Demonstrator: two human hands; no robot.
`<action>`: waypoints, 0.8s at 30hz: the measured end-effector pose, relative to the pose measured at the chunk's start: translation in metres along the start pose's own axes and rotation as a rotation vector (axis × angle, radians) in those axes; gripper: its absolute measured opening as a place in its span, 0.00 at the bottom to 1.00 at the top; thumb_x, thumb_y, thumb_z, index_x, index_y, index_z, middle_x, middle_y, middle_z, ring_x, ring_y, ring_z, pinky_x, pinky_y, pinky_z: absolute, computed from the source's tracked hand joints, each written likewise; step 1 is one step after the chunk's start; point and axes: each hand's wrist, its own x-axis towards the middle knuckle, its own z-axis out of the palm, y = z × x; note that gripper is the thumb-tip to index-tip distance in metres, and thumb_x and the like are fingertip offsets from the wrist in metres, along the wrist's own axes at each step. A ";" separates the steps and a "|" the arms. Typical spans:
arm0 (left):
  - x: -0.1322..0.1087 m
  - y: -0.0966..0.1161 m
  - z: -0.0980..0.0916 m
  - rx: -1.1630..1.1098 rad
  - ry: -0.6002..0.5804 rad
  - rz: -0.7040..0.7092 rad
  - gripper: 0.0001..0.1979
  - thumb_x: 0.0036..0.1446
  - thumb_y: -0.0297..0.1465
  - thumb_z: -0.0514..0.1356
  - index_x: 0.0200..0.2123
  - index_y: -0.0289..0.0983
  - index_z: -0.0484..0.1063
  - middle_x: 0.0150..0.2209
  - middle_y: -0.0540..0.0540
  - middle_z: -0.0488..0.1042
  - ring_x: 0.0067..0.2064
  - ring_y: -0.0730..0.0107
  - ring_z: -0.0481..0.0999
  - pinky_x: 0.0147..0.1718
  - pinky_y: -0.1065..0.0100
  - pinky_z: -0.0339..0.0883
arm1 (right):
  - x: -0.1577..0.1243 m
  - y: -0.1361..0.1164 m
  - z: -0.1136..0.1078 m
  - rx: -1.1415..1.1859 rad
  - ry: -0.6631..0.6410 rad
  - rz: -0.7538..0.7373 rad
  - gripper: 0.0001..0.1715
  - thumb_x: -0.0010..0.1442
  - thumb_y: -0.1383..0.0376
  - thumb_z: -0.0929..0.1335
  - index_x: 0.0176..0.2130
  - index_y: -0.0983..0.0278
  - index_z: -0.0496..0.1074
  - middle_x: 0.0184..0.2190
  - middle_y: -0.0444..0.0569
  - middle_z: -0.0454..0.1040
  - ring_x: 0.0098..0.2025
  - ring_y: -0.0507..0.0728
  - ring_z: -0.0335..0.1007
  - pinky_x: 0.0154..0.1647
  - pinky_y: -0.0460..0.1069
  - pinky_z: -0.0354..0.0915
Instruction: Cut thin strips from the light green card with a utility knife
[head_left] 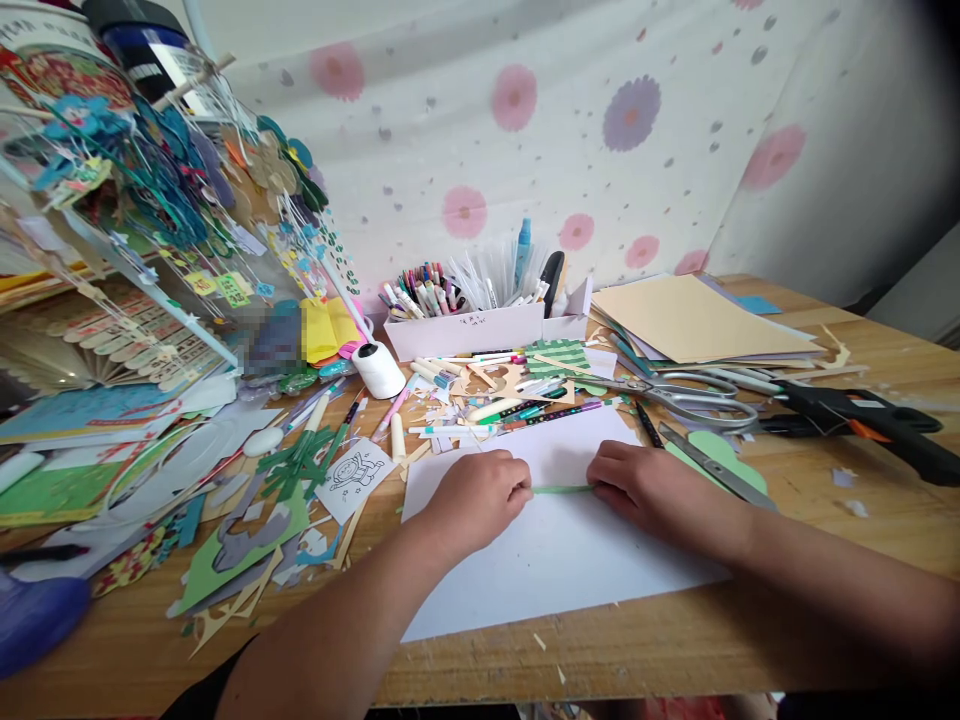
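Note:
A thin green paper strip [561,489] stretches between my two hands over a white sheet of paper [559,555] on the wooden table [825,510]. My left hand [480,497] is closed, pinching the strip's left end. My right hand [651,485] is closed on the strip's right end, fingers curled down against the sheet.
Scissors [679,394] and a black glue gun [862,420] lie to the right, below stacked coloured card [694,320]. A white box of pens [465,320] stands behind. Loose markers, paper scraps and a cartoon cut-out [352,475] crowd the left, beside a rack of paper crafts [150,220].

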 end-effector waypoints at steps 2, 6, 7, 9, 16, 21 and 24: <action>0.000 0.000 0.000 0.003 0.001 -0.007 0.06 0.56 0.26 0.59 0.26 0.38 0.72 0.28 0.52 0.70 0.31 0.73 0.69 0.30 0.72 0.57 | 0.000 0.000 0.000 0.007 0.002 -0.002 0.11 0.65 0.70 0.60 0.32 0.64 0.68 0.35 0.48 0.69 0.32 0.53 0.66 0.34 0.48 0.57; 0.000 0.001 -0.002 0.014 -0.013 -0.014 0.04 0.56 0.28 0.61 0.29 0.39 0.73 0.29 0.52 0.71 0.32 0.72 0.70 0.30 0.72 0.58 | 0.001 -0.001 0.001 0.039 -0.012 0.004 0.12 0.65 0.70 0.59 0.32 0.64 0.68 0.35 0.48 0.69 0.33 0.53 0.66 0.35 0.48 0.58; 0.000 0.001 -0.002 0.016 -0.018 -0.013 0.04 0.56 0.28 0.60 0.29 0.39 0.73 0.29 0.52 0.72 0.32 0.72 0.71 0.30 0.72 0.58 | 0.001 0.000 0.002 0.049 -0.015 0.006 0.12 0.65 0.70 0.59 0.32 0.64 0.68 0.35 0.48 0.69 0.33 0.53 0.66 0.35 0.48 0.58; 0.000 0.001 -0.002 0.020 -0.026 -0.012 0.05 0.57 0.27 0.59 0.29 0.39 0.74 0.30 0.52 0.73 0.33 0.72 0.71 0.31 0.73 0.59 | 0.001 0.000 0.003 0.060 -0.013 0.010 0.13 0.65 0.70 0.59 0.32 0.64 0.68 0.35 0.48 0.69 0.34 0.53 0.67 0.36 0.49 0.58; 0.000 0.001 -0.003 0.036 -0.036 -0.013 0.07 0.58 0.27 0.59 0.28 0.38 0.74 0.31 0.51 0.73 0.34 0.71 0.72 0.31 0.72 0.58 | 0.001 0.005 0.010 0.099 -0.007 0.008 0.12 0.65 0.70 0.59 0.32 0.63 0.68 0.35 0.47 0.69 0.34 0.53 0.67 0.36 0.49 0.58; 0.000 0.000 -0.002 0.039 -0.034 -0.009 0.08 0.58 0.26 0.58 0.27 0.38 0.72 0.30 0.51 0.72 0.32 0.71 0.71 0.30 0.72 0.57 | 0.001 0.005 0.009 0.102 -0.016 0.016 0.13 0.65 0.69 0.58 0.32 0.63 0.68 0.35 0.47 0.69 0.34 0.53 0.67 0.36 0.49 0.58; 0.000 -0.001 0.000 0.037 -0.027 -0.005 0.09 0.58 0.26 0.58 0.26 0.38 0.71 0.29 0.51 0.71 0.32 0.71 0.70 0.30 0.72 0.57 | 0.002 0.004 0.007 0.099 -0.017 0.008 0.13 0.66 0.69 0.59 0.32 0.63 0.68 0.36 0.47 0.69 0.34 0.53 0.67 0.36 0.49 0.58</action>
